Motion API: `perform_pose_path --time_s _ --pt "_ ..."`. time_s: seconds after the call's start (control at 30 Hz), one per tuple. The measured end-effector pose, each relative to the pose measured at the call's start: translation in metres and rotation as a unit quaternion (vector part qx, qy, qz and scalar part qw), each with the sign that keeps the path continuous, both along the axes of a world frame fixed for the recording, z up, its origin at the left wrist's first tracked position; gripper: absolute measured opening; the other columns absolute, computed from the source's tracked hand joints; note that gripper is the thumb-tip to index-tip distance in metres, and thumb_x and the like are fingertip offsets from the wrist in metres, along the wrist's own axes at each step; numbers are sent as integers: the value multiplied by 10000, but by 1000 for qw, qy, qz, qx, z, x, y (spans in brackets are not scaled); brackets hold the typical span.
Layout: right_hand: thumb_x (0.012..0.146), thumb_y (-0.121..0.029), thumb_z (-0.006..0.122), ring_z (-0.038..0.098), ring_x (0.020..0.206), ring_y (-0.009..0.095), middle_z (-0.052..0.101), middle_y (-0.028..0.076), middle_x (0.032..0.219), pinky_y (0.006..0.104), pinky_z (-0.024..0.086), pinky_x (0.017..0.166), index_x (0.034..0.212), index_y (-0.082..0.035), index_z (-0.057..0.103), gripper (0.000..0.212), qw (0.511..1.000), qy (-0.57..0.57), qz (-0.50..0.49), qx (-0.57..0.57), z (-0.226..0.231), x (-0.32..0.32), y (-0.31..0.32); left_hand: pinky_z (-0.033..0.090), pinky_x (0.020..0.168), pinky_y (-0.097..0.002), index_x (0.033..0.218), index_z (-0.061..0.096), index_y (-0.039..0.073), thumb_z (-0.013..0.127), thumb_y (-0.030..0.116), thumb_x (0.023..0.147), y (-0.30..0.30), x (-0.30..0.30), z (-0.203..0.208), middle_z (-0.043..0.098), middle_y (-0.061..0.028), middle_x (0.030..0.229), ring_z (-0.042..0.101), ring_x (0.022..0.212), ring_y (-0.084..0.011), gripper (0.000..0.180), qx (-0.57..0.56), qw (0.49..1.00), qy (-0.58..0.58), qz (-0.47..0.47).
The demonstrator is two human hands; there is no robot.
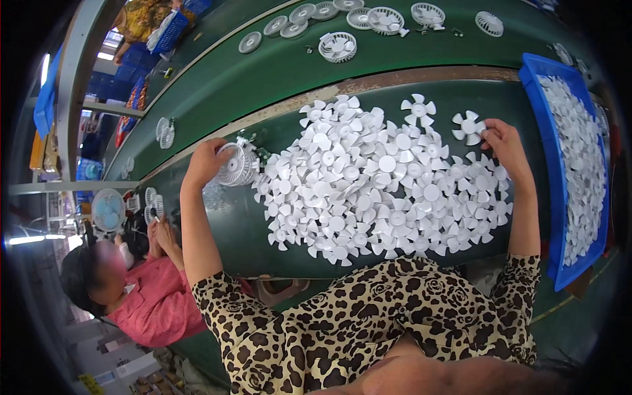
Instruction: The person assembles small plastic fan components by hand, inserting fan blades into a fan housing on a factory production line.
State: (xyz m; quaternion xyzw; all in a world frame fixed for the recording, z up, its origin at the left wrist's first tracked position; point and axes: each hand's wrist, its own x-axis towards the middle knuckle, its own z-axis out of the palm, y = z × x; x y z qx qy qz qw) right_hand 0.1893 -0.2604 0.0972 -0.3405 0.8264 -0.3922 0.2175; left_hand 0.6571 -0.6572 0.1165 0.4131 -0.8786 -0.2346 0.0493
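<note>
At the left of the green work surface, my left hand (209, 160) is closed on the rim of a round white fan housing (238, 166) with slatted sides. Small metal and green parts show at the housing's upper edge. Off to the right, my right hand (504, 143) pinches one blade of a white fan blade wheel (469, 128) between thumb and fingers. A large heap of similar white blade wheels (368, 178) spreads between my hands. One loose blade wheel (419, 110) lies just above the heap.
A blue crate (559, 263) full of blade wheels stands at the right. Beyond a raised ledge (368, 84), a green belt (217, 95) carries round white grilles (293, 29) and fan housings (338, 47). At the left sits a co-worker in a pink top (158, 313), hands raised near a small fan.
</note>
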Motion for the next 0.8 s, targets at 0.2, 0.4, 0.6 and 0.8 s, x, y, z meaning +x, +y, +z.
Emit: perform_pose_path --time_s 0.2,0.4,0.6,0.8 --pt "732 -83 648 590 839 289 567 136 967 364 482 748 1116 -64 591 388 962 259 66 55 14 29 -11 470 715 -402 935 653 28 609 109 770 25 -27 14 638 -135 871 603 825 -345 190 -206 972 -68 -88" --pt "748 -96 636 589 884 335 577 148 922 421 477 750 1050 -68 608 304 911 353 86 195 11 44 -32 470 671 -366 918 632 23 555 97 836 49 -56 65 622 -106 808 615 743 -281 134 -217 970 46 -94" --pt "750 -130 667 571 710 265 566 124 856 363 469 663 1040 -44 604 309 947 310 46 71 14 53 -30 443 609 -234 994 618 -4 583 202 897 90 -111 46 604 0 801 539 687 -67 230 249 896 364 51" --pt "725 -71 708 510 624 146 539 65 799 258 433 548 1043 -29 603 337 945 239 111 -195 62 122 -55 533 751 -308 1098 562 -2 508 245 948 137 -183 6 638 -89 990 637 851 -167 295 533 727 421 106"
